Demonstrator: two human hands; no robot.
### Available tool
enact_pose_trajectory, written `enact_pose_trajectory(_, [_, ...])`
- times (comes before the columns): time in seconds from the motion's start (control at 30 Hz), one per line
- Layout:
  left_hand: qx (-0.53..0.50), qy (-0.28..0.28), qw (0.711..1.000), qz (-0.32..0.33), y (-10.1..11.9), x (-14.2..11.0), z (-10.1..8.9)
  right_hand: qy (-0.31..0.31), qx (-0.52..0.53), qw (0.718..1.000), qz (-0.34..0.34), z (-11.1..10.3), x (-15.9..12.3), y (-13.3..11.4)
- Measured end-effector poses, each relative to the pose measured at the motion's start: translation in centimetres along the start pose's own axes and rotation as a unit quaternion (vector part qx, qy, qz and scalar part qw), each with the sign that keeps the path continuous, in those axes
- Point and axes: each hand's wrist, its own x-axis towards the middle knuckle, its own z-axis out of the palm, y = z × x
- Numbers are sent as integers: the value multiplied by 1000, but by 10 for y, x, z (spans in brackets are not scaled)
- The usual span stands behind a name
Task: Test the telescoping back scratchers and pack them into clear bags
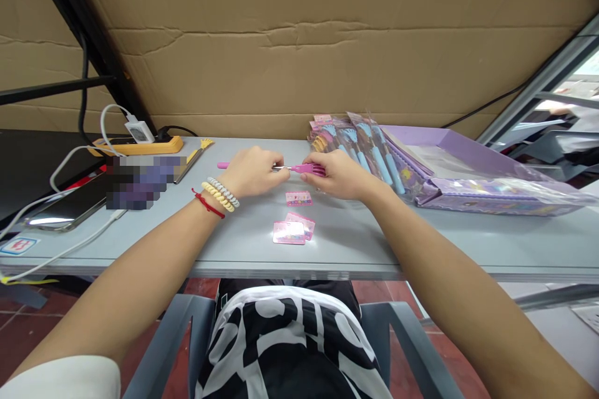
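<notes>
Both my hands hold a pink telescopic back scratcher (pixel 299 168) just above the grey table (pixel 421 243). My left hand (pixel 253 171) is closed round its handle and metal rod, the pink end sticking out to the left. My right hand (pixel 339 174) is closed on the pink claw head. Below them lie small pink sticker cards: one (pixel 299 198) near the hands and two overlapping ones (pixel 292 229) closer to me.
A pile of bagged blue and pink scratchers (pixel 360 143) leans on purple boxes (pixel 472 181) at the right. At the left are a yellow scratcher (pixel 194 159), an orange power strip (pixel 140 146) with a white charger, a phone (pixel 65 209) and cables. A cardboard wall stands behind.
</notes>
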Motion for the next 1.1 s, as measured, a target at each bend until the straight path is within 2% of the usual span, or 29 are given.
enact_pose_trajectory(0.33, [2, 7, 999, 37, -2, 0, 3, 3, 2, 1000, 0, 1, 0, 2])
enact_pose_trajectory(0.63, [2, 4, 1000, 19, -1, -1, 2, -1, -5, 1000, 0, 0, -1, 2])
enact_pose_trajectory(1.1, [-5, 5, 999, 42, -3, -1, 3, 3, 0, 1000, 3, 1, 0, 2])
